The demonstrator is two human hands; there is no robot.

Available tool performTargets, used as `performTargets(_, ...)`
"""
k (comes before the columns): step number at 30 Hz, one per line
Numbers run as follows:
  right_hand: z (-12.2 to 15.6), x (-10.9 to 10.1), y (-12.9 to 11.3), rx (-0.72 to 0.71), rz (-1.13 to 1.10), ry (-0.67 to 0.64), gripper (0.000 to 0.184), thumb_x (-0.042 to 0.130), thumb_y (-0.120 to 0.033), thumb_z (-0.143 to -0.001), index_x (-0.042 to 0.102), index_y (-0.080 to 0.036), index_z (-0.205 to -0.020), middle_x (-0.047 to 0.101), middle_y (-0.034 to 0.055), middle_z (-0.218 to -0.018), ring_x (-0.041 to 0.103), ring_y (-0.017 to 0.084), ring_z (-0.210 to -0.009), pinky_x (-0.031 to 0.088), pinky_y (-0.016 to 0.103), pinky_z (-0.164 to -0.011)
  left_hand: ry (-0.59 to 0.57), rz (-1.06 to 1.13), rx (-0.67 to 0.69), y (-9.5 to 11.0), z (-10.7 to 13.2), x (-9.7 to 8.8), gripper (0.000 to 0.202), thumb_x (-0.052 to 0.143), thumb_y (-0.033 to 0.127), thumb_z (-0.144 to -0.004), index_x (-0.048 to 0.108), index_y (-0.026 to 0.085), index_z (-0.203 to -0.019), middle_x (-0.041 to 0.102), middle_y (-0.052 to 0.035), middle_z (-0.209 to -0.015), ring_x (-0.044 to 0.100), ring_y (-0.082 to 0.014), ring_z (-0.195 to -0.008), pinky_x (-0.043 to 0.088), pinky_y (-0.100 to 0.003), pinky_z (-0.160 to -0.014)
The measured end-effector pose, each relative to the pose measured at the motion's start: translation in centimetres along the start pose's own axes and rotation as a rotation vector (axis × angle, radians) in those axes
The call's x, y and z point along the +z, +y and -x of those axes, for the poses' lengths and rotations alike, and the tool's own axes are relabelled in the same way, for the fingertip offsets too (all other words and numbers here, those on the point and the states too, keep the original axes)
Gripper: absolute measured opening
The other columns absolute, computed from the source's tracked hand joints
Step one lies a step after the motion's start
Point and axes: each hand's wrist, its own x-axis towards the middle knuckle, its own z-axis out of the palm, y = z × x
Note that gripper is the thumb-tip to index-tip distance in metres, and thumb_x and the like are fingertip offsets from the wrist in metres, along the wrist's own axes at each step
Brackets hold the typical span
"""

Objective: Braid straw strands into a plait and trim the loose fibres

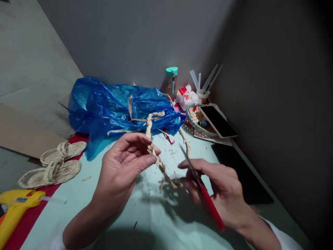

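My left hand (pixel 121 165) pinches a pale braided fibre cord (pixel 149 125) between thumb and fingers, above the table. The cord's upper end bends to the right, and its lower end is frayed with loose strands. In my right hand (pixel 225 187) is a pair of red-handled scissors (pixel 211 208), its blades pointing up and to the left. The fingertips of that hand are close to the frayed end; whether they touch it I cannot tell. Another length of braid (pixel 186 144) lies behind the scissors' tip.
A crumpled blue plastic bag (pixel 104 107) fills the back left. Woven sandals (pixel 56 172) and a yellow glue gun (pixel 15 211) lie on the left. At the back right are a woven basket (pixel 194 121), a phone (pixel 218 121), a tissue pack (pixel 186 98) and a teal-lidded bottle (pixel 171 72).
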Motion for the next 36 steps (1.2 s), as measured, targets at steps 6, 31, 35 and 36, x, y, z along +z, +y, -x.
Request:
performTargets(6,0.1,-0.5,1.5,-0.031,0.224,-0.03,0.024,0.059,-0.009,-0.082,0.06,-0.019,-0.104,0.07,0.0015,-0.079,0.063,0.013,-0.063,0.047,0.023,-0.058,-0.023,-0.065,-0.028,0.2,-0.1,-0.4,0.032,0.084,0.015,-0.074,0.073,0.026,-0.102,0.073,0.0027,-0.082,0.07,-0.0078,-0.074,0.057,-0.009,-0.07)
performTargets(31,-0.1,-0.8,2.0,-0.147,0.416,-0.11,0.032,0.052,-0.015,-0.081,0.06,-0.016,-0.113,0.059,0.0032,-0.074,0.051,0.015,-0.062,0.042,0.026,-0.056,-0.033,-0.3,0.09,0.3,0.2,0.0,0.049,0.084,0.006,-0.066,0.073,0.026,-0.109,0.074,0.0015,-0.078,0.074,-0.0159,-0.074,0.063,-0.019,-0.071)
performTargets(35,-0.1,-0.8,2.0,-0.178,0.442,-0.089,0.029,0.052,-0.017,-0.084,0.061,-0.017,-0.111,0.061,0.0034,-0.073,0.051,0.016,-0.06,0.041,0.027,-0.055,-0.045,-0.288,0.075,0.3,0.2,-0.1,0.049,0.085,0.007,-0.066,0.074,0.026,-0.11,0.077,-0.0002,-0.084,0.076,-0.017,-0.079,0.063,-0.019,-0.073)
performTargets(36,-0.1,-0.9,2.1,-0.19,0.454,-0.084,0.029,0.052,-0.016,-0.084,0.061,-0.017,-0.111,0.062,0.0036,-0.073,0.052,0.016,-0.06,0.041,0.027,-0.055,-0.047,-0.286,0.075,0.3,0.2,-0.2,0.049,0.086,0.008,-0.066,0.074,0.026,-0.11,0.077,-0.0003,-0.086,0.076,-0.017,-0.08,0.063,-0.018,-0.074)
